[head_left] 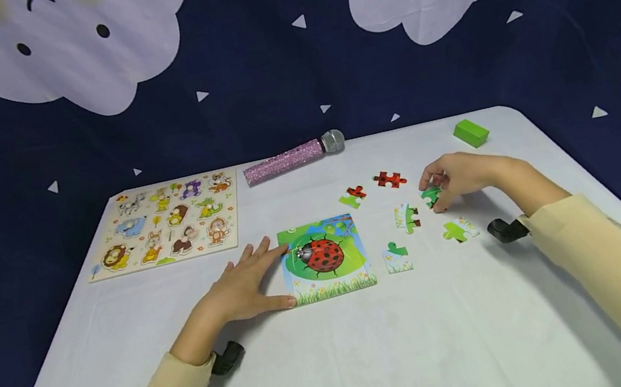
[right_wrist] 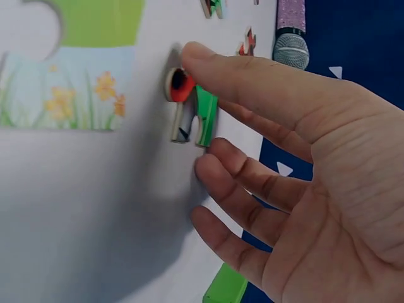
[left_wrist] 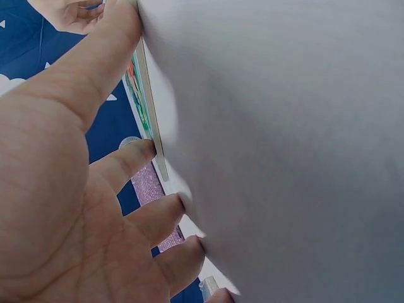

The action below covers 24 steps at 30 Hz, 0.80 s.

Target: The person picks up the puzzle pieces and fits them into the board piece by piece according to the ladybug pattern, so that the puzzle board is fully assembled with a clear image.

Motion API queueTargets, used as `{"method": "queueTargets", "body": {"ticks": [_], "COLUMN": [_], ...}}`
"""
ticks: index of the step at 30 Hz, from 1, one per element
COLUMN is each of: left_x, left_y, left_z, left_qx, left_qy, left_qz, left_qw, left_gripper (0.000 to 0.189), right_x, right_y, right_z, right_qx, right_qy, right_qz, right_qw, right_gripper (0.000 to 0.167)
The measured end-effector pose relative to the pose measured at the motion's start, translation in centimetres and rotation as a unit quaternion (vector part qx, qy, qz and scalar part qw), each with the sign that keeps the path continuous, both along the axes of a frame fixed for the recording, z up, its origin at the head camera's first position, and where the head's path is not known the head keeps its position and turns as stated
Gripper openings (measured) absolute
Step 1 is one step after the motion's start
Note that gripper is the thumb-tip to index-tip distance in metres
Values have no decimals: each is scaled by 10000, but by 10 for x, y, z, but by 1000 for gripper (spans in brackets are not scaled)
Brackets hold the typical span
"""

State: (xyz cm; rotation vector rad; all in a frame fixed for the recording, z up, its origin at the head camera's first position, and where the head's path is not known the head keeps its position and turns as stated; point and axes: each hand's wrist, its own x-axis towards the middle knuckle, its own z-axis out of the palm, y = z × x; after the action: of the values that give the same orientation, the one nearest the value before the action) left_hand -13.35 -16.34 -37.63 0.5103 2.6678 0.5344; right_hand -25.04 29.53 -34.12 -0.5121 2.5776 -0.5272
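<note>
My left hand (head_left: 238,289) lies spread at the left side of a square ladybug puzzle (head_left: 332,284), thumb at its lower corner and index finger at its left edge. In the left wrist view the thin edge of the puzzle board (left_wrist: 146,95) runs between thumb and index fingertip. On the right, my right hand (head_left: 458,177) pinches a green puzzle piece (head_left: 431,196) with thumb and fingers. The right wrist view shows that puzzle piece (right_wrist: 206,117) tilted up on edge, with a red and black knob, partly covered by the thumb.
Between the hands lie several loose pieces, among them a red puzzle piece (head_left: 390,179) and a flowered corner piece (head_left: 398,259). An animal peg board (head_left: 168,229) lies back left, a pink glitter microphone (head_left: 286,160) at the back, a green block (head_left: 470,133) back right.
</note>
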Motion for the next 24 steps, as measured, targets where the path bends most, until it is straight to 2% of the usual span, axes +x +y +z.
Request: {"method": "queueTargets", "body": {"ticks": [9, 16, 24], "left_x": [0, -1, -1], "left_y": [-1, 0, 0], "left_z": [0, -1, -1], "left_qx": [-22, -49, -82], "left_qy": [3, -5, 5], "left_qz": [7, -17, -21], "left_qw": [10000, 10000, 10000], "left_gripper": [102, 102, 103], "right_x": [3, 1, 2], "right_y": [-1, 0, -2], "right_z": [-7, -12, -14], "right_qx": [84, -117, -481], "right_qy": [467, 395, 408], "right_qz": [35, 9, 181], "right_qw": [9989, 9992, 9978], "right_gripper": [44, 43, 43]}}
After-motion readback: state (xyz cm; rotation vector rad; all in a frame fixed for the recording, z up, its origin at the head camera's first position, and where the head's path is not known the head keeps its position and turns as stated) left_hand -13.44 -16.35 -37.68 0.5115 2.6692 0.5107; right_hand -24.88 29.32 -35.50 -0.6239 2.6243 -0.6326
